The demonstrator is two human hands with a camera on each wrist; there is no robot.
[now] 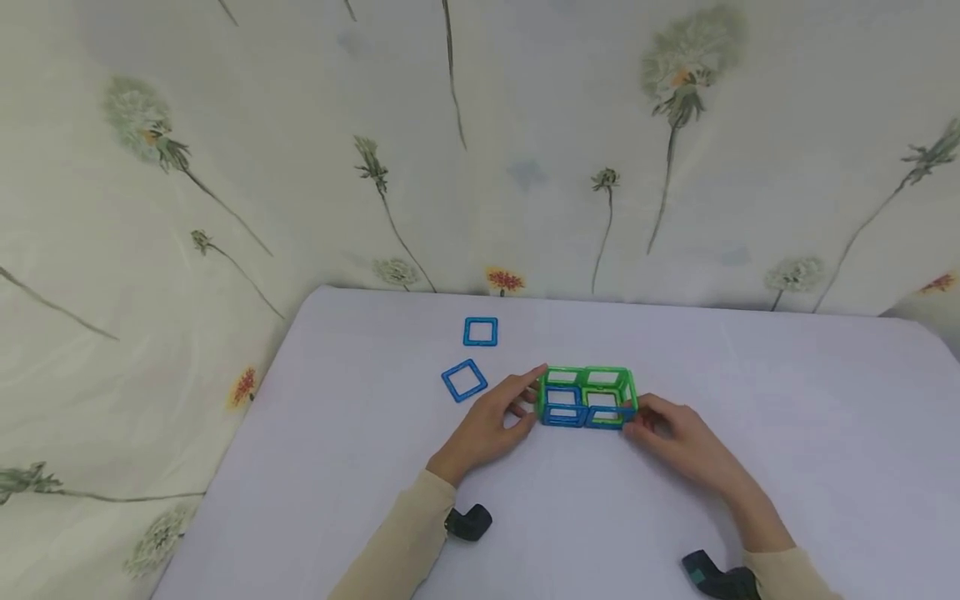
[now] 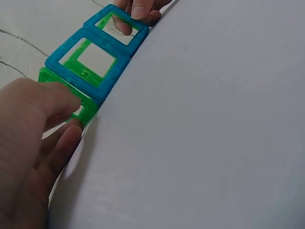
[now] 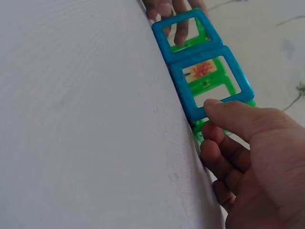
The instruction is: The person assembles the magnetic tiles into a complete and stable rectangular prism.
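Green and blue magnetic tiles, open square frames, form a two-cell box (image 1: 585, 407) standing on the white table. Blue tiles make up its near side, seen in both wrist views, with green ones behind and at the ends. My left hand (image 1: 492, 418) holds the left green end, its index finger reaching the back corner. At the other end, my right hand (image 1: 686, 442) pinches the box. In the right wrist view, the right thumb (image 3: 214, 106) lies on the near blue tile and the fingers curl at the green end.
Left of the box, a loose blue square tile (image 1: 465, 381) lies turned at an angle. Another blue square tile (image 1: 481, 332) lies farther back. Behind the white table (image 1: 337, 358) hangs a cloth (image 1: 525, 217) printed with dandelions. Black devices (image 1: 468, 523) sit at both wrists.
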